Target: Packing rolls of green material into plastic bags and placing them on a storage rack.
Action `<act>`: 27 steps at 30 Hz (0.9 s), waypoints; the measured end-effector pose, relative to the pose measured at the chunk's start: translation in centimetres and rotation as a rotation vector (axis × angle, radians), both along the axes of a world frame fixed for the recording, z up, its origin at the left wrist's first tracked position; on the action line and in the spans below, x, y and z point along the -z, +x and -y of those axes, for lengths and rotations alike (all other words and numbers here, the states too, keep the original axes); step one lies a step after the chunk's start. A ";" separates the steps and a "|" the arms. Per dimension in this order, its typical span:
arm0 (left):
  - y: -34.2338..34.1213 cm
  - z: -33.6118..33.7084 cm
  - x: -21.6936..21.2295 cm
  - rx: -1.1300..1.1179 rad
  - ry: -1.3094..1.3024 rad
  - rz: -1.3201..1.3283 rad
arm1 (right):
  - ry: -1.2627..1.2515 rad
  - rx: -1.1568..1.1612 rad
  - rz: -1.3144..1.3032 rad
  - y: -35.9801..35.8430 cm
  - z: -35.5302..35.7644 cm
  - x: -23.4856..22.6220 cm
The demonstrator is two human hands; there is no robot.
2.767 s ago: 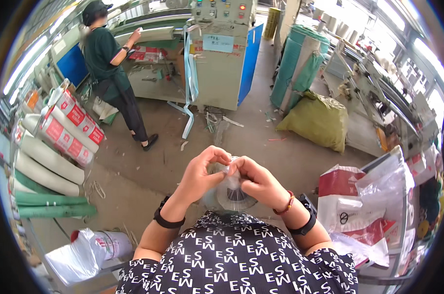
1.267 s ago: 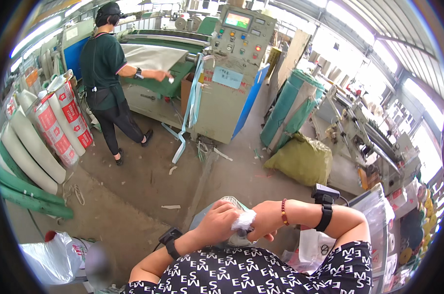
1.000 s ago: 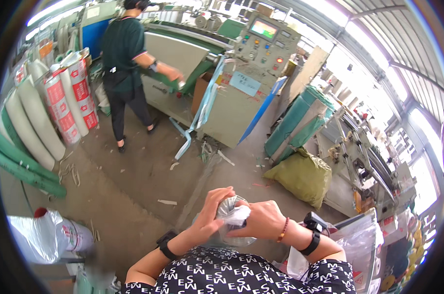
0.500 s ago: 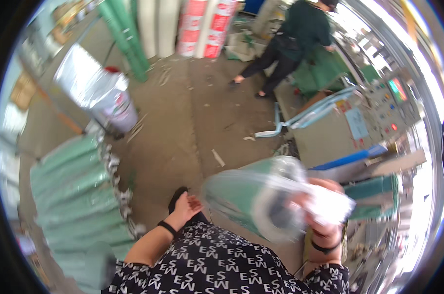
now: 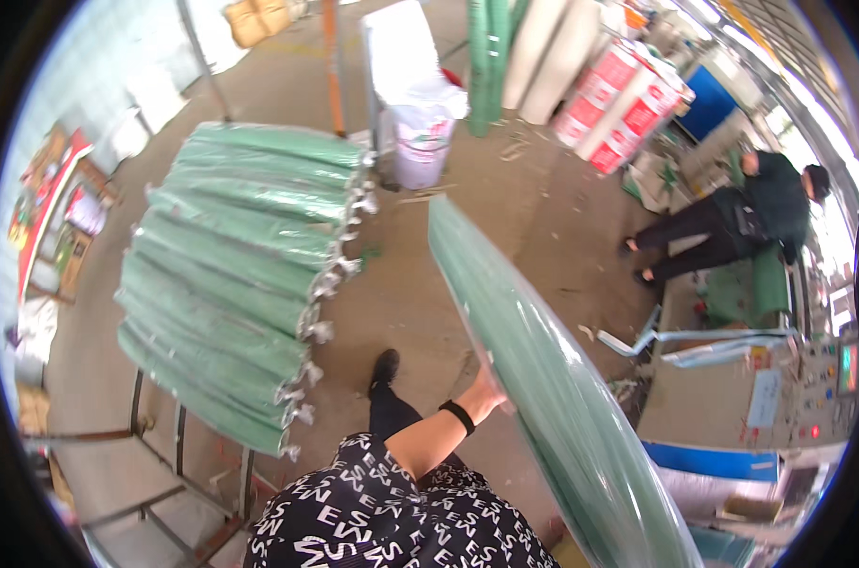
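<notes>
A long green roll (image 5: 553,369) in clear, shiny plastic wrap lies slantwise in front of me, its far end up and to the left. Its near end runs out past the lower edge of the picture. My left hand (image 5: 487,390) grips the roll's left side near the middle, with a black band on the wrist; its fingers are largely hidden behind the roll. I do not see my right hand. To the left is a stack of similar wrapped green rolls (image 5: 250,246), their twisted plastic ends facing right.
A metal frame (image 5: 178,473) stands below the stack. Beyond are a whitish bin (image 5: 420,147), upright green rolls (image 5: 486,66) and red-and-white rolls (image 5: 605,104). At right, a person in dark clothes (image 5: 766,204) bends at a machine, near a control panel (image 5: 823,398).
My view has swung left toward the stack. The roll now stretches lengthwise ahead, and my left hand, open and apart before, is on it. My right hand has left the picture.
</notes>
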State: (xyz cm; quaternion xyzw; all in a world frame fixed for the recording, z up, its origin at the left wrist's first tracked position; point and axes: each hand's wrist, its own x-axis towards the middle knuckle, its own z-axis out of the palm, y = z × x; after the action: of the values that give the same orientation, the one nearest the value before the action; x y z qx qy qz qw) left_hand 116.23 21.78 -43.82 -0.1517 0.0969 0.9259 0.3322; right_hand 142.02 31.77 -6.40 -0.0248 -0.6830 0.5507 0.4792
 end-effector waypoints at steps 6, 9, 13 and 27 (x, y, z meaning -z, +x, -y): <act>-2.5 12.8 -8.9 -0.207 -0.036 -0.072 | -0.484 0.105 0.505 3.5 -3.8 12.2; -2.1 20.6 -9.4 -0.346 -0.121 -0.047 | -0.715 -0.034 0.743 3.2 -5.0 19.5; 0.1 31.4 -11.1 -0.581 -0.225 -0.096 | -0.975 -0.300 0.964 0.4 -5.1 27.7; -3.9 57.2 3.1 0.555 -2.241 -0.633 | 0.377 -0.696 1.362 -29.0 23.3 37.9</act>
State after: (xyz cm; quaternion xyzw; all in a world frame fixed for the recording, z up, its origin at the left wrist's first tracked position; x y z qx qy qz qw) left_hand 112.35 -35.41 -46.92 -0.0961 0.9567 0.2195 0.1652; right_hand 113.00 8.51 -44.29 -0.0597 -0.8765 0.4077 -0.2488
